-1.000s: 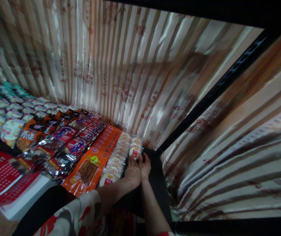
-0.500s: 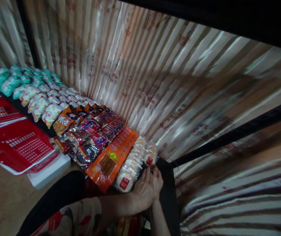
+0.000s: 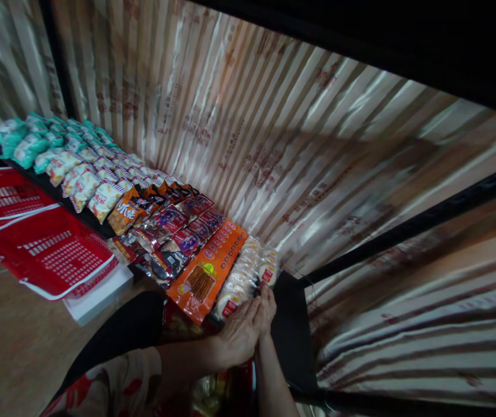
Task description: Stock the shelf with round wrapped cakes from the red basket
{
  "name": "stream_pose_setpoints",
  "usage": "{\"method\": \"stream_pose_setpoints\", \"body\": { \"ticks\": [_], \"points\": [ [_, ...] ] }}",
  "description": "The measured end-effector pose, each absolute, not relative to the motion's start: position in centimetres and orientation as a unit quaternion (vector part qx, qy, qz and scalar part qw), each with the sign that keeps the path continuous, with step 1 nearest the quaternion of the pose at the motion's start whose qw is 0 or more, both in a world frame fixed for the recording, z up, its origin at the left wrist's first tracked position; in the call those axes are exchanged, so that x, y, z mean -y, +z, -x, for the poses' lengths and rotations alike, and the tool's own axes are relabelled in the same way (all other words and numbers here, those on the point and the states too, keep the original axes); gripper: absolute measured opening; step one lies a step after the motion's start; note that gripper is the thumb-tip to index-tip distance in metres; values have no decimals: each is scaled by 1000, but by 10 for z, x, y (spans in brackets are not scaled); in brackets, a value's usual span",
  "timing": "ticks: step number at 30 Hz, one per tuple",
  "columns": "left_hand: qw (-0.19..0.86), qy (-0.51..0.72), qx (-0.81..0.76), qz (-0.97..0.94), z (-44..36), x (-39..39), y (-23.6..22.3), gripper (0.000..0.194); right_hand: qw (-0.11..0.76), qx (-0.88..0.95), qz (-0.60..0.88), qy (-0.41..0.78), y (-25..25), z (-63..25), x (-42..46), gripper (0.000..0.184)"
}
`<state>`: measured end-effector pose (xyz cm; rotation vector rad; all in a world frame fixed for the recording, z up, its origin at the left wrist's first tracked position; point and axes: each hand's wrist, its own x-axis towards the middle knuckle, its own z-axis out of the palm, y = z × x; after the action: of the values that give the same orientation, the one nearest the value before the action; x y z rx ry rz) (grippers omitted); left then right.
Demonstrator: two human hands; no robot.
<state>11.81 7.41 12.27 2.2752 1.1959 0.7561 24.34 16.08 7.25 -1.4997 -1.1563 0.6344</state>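
Observation:
My left hand [image 3: 239, 331] and my right hand [image 3: 267, 307] are pressed side by side at the front of a black shelf [image 3: 289, 324]. Their fingers lie stretched and flat against a row of clear packets of round white cakes [image 3: 241, 278]. A second, shorter row of the same cake packets [image 3: 268, 269] lies just beyond my right fingertips. Neither hand holds anything. My left forearm wears a floral sleeve [image 3: 117, 385].
Left of the cakes lie orange snack packets [image 3: 206, 272], dark foil packets [image 3: 173, 234], then white and teal bags [image 3: 48, 150] along the shelf. Red baskets [image 3: 46, 252] rest on a white box [image 3: 100, 295] on the floor. Striped satin cloth [image 3: 248, 133] lines the back and right.
The view swung and the shelf shifted in frame. Both hands slid back from the far cake packet to the front end of the long cake row and flattened out.

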Motion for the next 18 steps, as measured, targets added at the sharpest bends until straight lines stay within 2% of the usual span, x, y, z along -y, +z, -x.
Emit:
{"method": "stream_pose_setpoints", "body": {
  "ticks": [7, 13, 18],
  "points": [
    [171, 284, -431, -839, -106, -56, 123, 77, 546, 447, 632, 321, 79, -233, -138, 64],
    [126, 286, -483, -818, -90, -48, 111, 62, 572, 414, 605, 368, 70, -219, -138, 70],
    [122, 284, -496, -811, -86, -55, 99, 66, 563, 435, 599, 367, 67, -214, -147, 72]
  ]
}}
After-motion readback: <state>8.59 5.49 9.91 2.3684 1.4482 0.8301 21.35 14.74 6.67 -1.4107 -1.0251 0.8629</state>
